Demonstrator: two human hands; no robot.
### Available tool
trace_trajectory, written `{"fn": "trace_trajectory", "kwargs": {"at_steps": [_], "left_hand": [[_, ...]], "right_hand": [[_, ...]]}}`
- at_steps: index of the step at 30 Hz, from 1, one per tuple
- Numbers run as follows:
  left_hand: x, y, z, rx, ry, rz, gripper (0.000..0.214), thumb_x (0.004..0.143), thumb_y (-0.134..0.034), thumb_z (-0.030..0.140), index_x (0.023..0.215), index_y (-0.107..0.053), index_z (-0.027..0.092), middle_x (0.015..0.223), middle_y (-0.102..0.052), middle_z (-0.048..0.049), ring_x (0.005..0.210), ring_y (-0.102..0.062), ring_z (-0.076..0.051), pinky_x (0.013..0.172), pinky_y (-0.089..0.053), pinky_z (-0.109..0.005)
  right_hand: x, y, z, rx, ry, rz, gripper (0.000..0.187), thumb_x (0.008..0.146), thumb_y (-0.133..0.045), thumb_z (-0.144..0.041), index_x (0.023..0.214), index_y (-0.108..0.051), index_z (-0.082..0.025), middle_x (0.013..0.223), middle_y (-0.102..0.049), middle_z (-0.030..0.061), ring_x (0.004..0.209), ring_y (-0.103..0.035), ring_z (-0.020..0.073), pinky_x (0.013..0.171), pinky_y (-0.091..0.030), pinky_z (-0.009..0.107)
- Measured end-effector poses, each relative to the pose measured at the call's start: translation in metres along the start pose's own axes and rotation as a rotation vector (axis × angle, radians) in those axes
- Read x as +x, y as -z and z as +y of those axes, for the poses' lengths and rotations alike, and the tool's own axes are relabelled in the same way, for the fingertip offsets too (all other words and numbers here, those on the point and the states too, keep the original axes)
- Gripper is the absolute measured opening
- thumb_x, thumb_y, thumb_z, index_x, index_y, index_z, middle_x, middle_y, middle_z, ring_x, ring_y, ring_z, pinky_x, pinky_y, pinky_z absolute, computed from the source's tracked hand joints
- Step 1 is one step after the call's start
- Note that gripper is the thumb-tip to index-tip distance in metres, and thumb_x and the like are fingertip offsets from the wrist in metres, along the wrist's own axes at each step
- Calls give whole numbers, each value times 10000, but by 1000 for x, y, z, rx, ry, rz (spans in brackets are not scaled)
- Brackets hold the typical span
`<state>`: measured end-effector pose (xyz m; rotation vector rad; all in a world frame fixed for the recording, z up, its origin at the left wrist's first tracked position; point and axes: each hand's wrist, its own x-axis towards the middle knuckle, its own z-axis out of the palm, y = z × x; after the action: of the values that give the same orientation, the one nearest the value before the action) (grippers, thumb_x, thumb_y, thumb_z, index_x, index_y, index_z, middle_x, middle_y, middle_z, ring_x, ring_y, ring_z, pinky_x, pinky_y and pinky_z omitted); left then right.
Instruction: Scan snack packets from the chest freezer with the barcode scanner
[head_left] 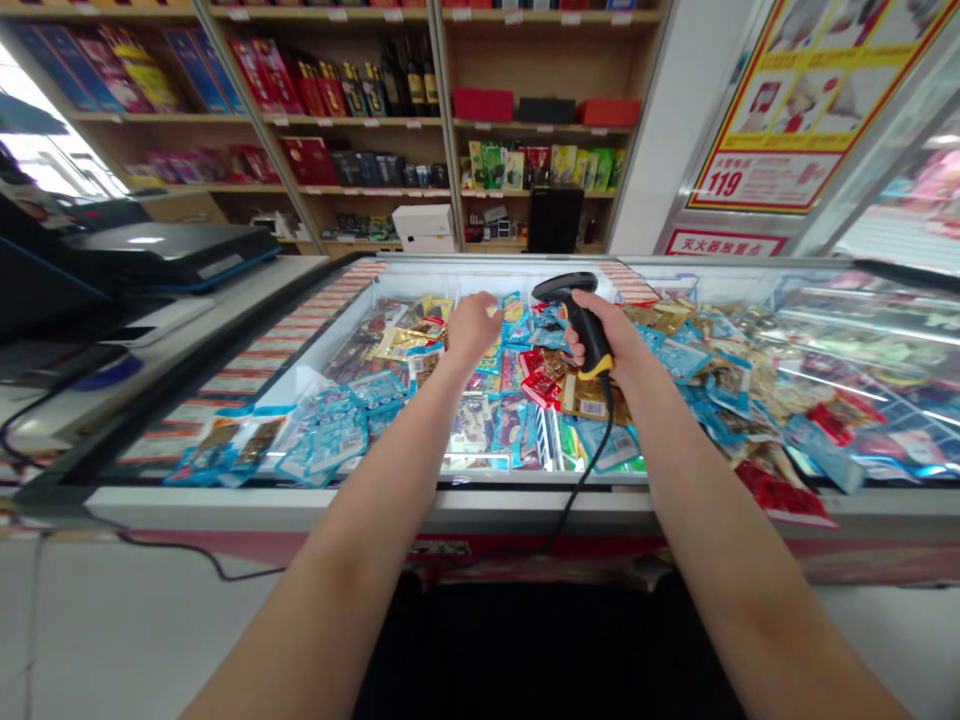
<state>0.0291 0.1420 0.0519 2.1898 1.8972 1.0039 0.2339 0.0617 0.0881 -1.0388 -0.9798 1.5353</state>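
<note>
My right hand (604, 330) is wrapped round the grip of a black and yellow handheld barcode scanner (589, 335). The scanner's head points left, and its black cable hangs over the front edge of a chest freezer. Left of it, above the packets in the freezer, is my left hand (474, 328). Its thumb and fingers are loosely bent and a little apart, partly turned from view, and I see nothing held in them. Just beyond its fingertips lies a blue and yellow packet (513, 308). Red snack packets (541, 376) and a gold packet with a barcode (589, 398) lie below the scanner.
Blue packets (330, 425) are heaped on the left glass, with many more packets (720, 365) piled on the right. The freezer's front rim (262, 500) runs before me. Counter equipment (172, 250) stands left, stocked shelves (352, 120) behind.
</note>
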Motion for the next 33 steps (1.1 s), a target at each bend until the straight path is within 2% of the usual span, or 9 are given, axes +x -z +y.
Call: {"fn": "trace_trajectory", "kwargs": {"at_steps": [3,6,11,16,19,22,28,30,33], "left_hand": [[-15,-23,18,50,-124,-145,359,928,-545,377,1221,-683,224,1246,-703,-89,1181,-624,-278,1020,-463,-387],[-27,-40,25,95,-247,-243,516,965,-486,492,1425,-556,269,1380,-631,-97,1278,-567,-302,1067,-433,-437],[-29,-43,28,131,-405,-353,499,1018,-341,516,1464,-506,368,1581,-434,-26,1446,-394,-267,1168,-331,-438],[-20,-30,25,185,-374,-373,425,1017,-359,473,1266,-674,334,1509,-520,-17,1419,-419,-276,1151,-342,-431],[-17,-27,20,167,-303,-388,447,1014,-350,490,1122,-716,258,1278,-678,-76,1225,-590,-269,1001,-455,-380],[-18,-32,19,134,-225,-364,469,1004,-365,524,1135,-688,209,1123,-727,-111,1060,-667,-275,885,-490,-367],[-22,-46,19,104,-394,-348,588,982,-428,552,1497,-442,269,1463,-562,-112,1333,-525,-296,1083,-392,-428],[-20,-46,19,151,-427,-391,589,990,-385,574,1523,-411,325,1540,-482,-95,1402,-454,-308,1126,-348,-462],[-14,-41,19,206,-447,-456,545,988,-394,568,1488,-458,361,1509,-524,-62,1380,-479,-295,1117,-367,-445]], "right_hand": [[-1,-1,-1,-2,-5,6,332,952,-567,-507,863,-561,-187,491,-570,-8,325,-477,116,312,-412,214],[-2,-3,-1,-3,-2,1,343,952,-567,-513,860,-568,-183,485,-566,-12,325,-476,113,312,-413,211],[-3,-3,-2,-6,-7,2,352,965,-547,-509,835,-563,-183,484,-567,-6,321,-470,113,310,-418,217],[-2,-2,-1,-12,5,-5,359,940,-587,-533,869,-569,-182,495,-573,-12,330,-482,112,313,-421,214],[-2,-3,-2,-11,-1,4,355,940,-591,-531,887,-566,-181,494,-568,-14,330,-479,112,309,-416,211],[-3,-4,-2,-14,8,11,342,946,-587,-521,896,-567,-183,492,-568,-15,332,-482,116,310,-418,213],[-1,0,1,-4,14,-11,354,937,-592,-533,898,-578,-181,502,-576,-16,339,-489,110,319,-429,206],[1,2,2,-1,9,-17,356,933,-598,-533,904,-581,-179,509,-579,-16,341,-491,109,323,-436,208],[2,3,3,-2,2,-27,355,926,-608,-531,912,-579,-178,524,-588,-14,347,-499,110,332,-450,213]]}}
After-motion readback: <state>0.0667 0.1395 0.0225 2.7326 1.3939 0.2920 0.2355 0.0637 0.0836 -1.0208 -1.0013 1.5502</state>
